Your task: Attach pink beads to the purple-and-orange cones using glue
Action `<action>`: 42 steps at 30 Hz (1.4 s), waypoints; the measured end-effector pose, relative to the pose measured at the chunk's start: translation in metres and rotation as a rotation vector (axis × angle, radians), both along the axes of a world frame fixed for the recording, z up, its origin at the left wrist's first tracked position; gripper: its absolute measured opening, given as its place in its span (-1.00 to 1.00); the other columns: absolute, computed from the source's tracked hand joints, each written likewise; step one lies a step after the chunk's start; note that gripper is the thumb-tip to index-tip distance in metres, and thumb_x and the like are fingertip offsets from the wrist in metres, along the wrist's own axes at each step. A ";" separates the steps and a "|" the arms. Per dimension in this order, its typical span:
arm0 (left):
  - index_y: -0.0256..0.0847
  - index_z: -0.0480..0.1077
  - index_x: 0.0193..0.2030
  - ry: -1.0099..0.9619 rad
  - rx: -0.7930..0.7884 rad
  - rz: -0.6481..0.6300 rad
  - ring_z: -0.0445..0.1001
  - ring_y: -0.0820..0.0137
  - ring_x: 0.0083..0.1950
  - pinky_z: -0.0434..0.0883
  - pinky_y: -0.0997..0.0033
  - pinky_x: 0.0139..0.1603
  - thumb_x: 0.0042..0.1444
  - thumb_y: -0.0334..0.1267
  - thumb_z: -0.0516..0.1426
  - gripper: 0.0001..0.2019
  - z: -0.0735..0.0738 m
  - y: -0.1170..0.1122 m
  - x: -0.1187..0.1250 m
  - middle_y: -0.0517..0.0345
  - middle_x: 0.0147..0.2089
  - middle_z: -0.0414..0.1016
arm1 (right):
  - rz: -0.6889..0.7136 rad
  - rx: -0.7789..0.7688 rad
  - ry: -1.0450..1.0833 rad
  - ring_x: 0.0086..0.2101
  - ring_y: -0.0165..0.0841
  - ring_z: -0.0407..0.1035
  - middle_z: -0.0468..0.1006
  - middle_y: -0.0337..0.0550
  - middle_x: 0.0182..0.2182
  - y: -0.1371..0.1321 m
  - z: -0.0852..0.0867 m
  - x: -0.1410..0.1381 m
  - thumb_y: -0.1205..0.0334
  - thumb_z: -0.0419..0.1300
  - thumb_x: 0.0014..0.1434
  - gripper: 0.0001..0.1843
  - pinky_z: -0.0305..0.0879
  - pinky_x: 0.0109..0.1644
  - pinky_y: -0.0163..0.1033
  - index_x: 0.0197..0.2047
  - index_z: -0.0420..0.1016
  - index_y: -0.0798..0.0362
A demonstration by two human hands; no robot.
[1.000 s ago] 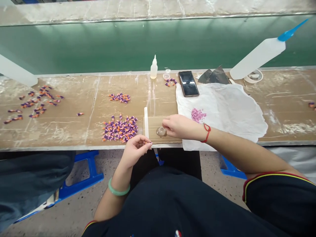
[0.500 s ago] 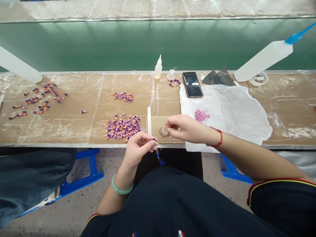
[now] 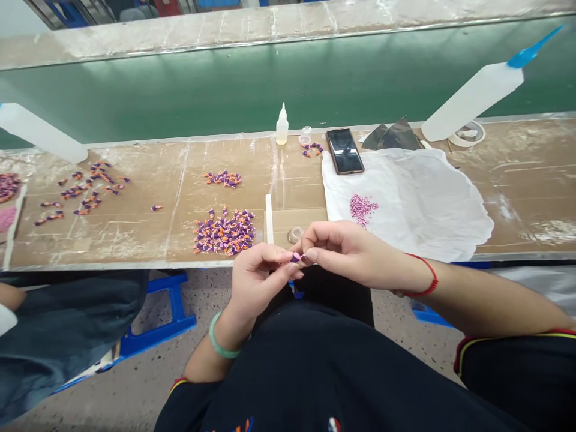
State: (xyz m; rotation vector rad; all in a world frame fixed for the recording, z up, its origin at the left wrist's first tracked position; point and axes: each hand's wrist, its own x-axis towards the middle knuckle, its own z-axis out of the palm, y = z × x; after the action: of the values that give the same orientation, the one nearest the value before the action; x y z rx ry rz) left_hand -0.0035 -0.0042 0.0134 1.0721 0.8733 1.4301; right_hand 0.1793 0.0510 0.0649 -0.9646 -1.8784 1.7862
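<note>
Just off the bench's front edge, my left hand (image 3: 263, 275) pinches a small purple-and-pink figure (image 3: 296, 257) between thumb and fingertips. My right hand (image 3: 348, 252) is closed in a pinch at the figure's right side; what its fingertips hold is too small to make out. Behind the hands lies a small round clear dish (image 3: 295, 234) on a cardboard piece (image 3: 310, 216), with a white strip (image 3: 269, 219) along its left. A heap of purple-and-orange figures (image 3: 225, 233) is left of the strip. Pink beads (image 3: 361, 208) lie on a white cloth (image 3: 418, 204) to the right.
A phone (image 3: 344, 151) rests on the cloth's back corner. Behind stand a small dropper bottle (image 3: 282, 126) and leaning white bottles, one with a blue nozzle (image 3: 477, 99). A tape roll (image 3: 468, 134) lies at right. More figures (image 3: 92, 186) are scattered left, near another person's lap (image 3: 63, 336).
My right hand has moved from above the round dish to the figure in my left hand; the fingertips now meet there. The view has tilted slightly.
</note>
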 end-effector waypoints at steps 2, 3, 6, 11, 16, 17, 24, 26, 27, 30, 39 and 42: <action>-0.20 0.55 -0.36 0.017 0.005 0.003 0.62 0.46 -0.49 0.60 0.59 -0.45 0.04 -0.31 0.39 -0.89 0.002 -0.001 0.001 0.19 -0.39 0.62 | 0.001 0.027 0.003 -0.41 -0.45 0.35 0.51 -0.21 -0.42 -0.002 0.002 0.000 0.19 0.18 0.23 -0.85 0.30 -0.36 -0.36 -0.34 0.36 0.06; -0.21 0.55 -0.36 0.025 0.004 0.005 0.62 0.46 -0.49 0.60 0.58 -0.46 0.04 -0.30 0.39 -0.88 0.002 -0.002 0.001 0.19 -0.39 0.62 | 0.001 0.044 0.004 -0.41 -0.45 0.35 0.51 -0.21 -0.43 -0.003 0.002 0.001 0.20 0.17 0.23 -0.86 0.30 -0.36 -0.37 -0.35 0.36 0.06; -0.22 0.54 -0.37 0.038 -0.003 0.003 0.62 0.46 -0.50 0.61 0.57 -0.45 0.04 -0.27 0.39 -0.87 0.004 -0.003 0.003 0.18 -0.39 0.63 | 0.000 0.103 -0.008 -0.45 -0.48 0.32 0.49 -0.23 -0.46 -0.005 0.003 0.002 0.24 0.14 0.22 -0.86 0.27 -0.39 -0.39 -0.37 0.35 0.06; -0.22 0.53 -0.41 0.070 -0.045 0.002 0.60 0.44 -0.53 0.61 0.52 -0.48 0.00 -0.19 0.42 -0.80 0.006 -0.006 0.006 0.18 -0.42 0.63 | 0.004 0.254 -0.062 -0.50 -0.50 0.27 0.47 -0.28 -0.50 -0.008 0.004 0.006 0.30 0.12 0.21 -0.89 0.20 -0.44 -0.40 -0.38 0.36 0.06; -0.22 0.52 -0.43 0.047 -0.088 0.029 0.58 0.43 -0.57 0.60 0.50 -0.53 -0.06 -0.13 0.44 -0.75 0.010 -0.006 0.010 0.18 -0.46 0.62 | -0.001 0.408 -0.069 -0.51 -0.50 0.30 0.50 -0.28 -0.50 -0.013 0.007 0.007 0.35 0.08 0.21 -0.89 0.20 -0.44 -0.40 -0.37 0.36 0.05; -0.22 0.52 -0.44 0.038 -0.089 0.030 0.57 0.43 -0.58 0.60 0.50 -0.54 -0.07 -0.13 0.45 -0.74 0.010 -0.005 0.010 0.18 -0.47 0.61 | -0.001 0.431 -0.072 -0.51 -0.50 0.31 0.51 -0.27 -0.50 -0.013 0.008 0.007 0.36 0.08 0.21 -0.89 0.20 -0.44 -0.40 -0.36 0.36 0.05; -0.22 0.50 -0.45 0.015 -0.116 0.010 0.56 0.44 -0.58 0.58 0.51 -0.55 -0.09 -0.14 0.45 -0.73 0.011 -0.005 0.011 0.20 -0.49 0.60 | -0.012 0.516 -0.127 -0.49 -0.46 0.36 0.54 -0.23 -0.47 -0.016 0.008 0.006 0.39 0.05 0.19 -0.88 0.21 -0.43 -0.36 -0.36 0.36 0.05; -0.22 0.50 -0.45 0.011 -0.123 0.025 0.57 0.44 -0.58 0.58 0.50 -0.54 -0.09 -0.14 0.45 -0.73 0.012 -0.006 0.013 0.20 -0.48 0.60 | -0.021 0.520 -0.120 -0.49 -0.45 0.38 0.55 -0.23 -0.46 -0.016 0.008 0.006 0.40 0.05 0.19 -0.88 0.23 -0.42 -0.37 -0.35 0.36 0.05; -0.22 0.51 -0.44 0.010 -0.124 0.035 0.57 0.44 -0.57 0.58 0.50 -0.53 -0.09 -0.14 0.45 -0.73 0.012 -0.006 0.013 0.20 -0.47 0.60 | -0.028 0.528 -0.116 -0.48 -0.45 0.39 0.56 -0.22 -0.45 -0.016 0.007 0.006 0.41 0.05 0.19 -0.88 0.24 -0.41 -0.37 -0.35 0.36 0.05; -0.22 0.51 -0.43 0.016 -0.120 0.059 0.59 0.43 -0.54 0.59 0.51 -0.50 -0.07 -0.15 0.45 -0.74 0.013 -0.007 0.016 0.21 -0.47 0.60 | -0.055 0.577 -0.109 -0.48 -0.46 0.40 0.56 -0.22 -0.45 -0.017 0.004 0.005 0.41 0.05 0.18 -0.87 0.25 -0.41 -0.38 -0.35 0.36 0.05; -0.22 0.49 -0.36 0.066 -0.202 0.027 0.61 0.40 -0.50 0.57 0.49 -0.45 -0.08 -0.08 0.44 -0.69 0.009 0.000 0.012 0.15 -0.43 0.64 | -0.138 0.518 -0.154 -0.26 -0.33 0.56 0.67 -0.09 -0.24 -0.004 -0.002 0.020 0.22 0.08 0.29 -0.85 0.45 -0.21 -0.27 -0.27 0.44 0.04; -0.22 0.50 -0.31 0.222 -0.240 -0.005 0.58 0.39 -0.50 0.53 0.46 -0.46 -0.01 -0.10 0.39 -0.73 0.001 0.011 -0.006 0.11 -0.43 0.63 | -0.240 0.419 -0.218 -0.12 -0.21 0.57 0.68 -0.05 -0.13 0.006 -0.011 0.039 0.10 0.12 0.28 -0.80 0.50 -0.09 -0.14 -0.22 0.50 0.02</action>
State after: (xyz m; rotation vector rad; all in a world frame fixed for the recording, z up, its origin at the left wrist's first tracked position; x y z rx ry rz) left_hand -0.0091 0.0072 0.0140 1.0604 1.1691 1.1809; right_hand 0.2178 0.0572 0.0535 -1.1936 -2.0503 1.1280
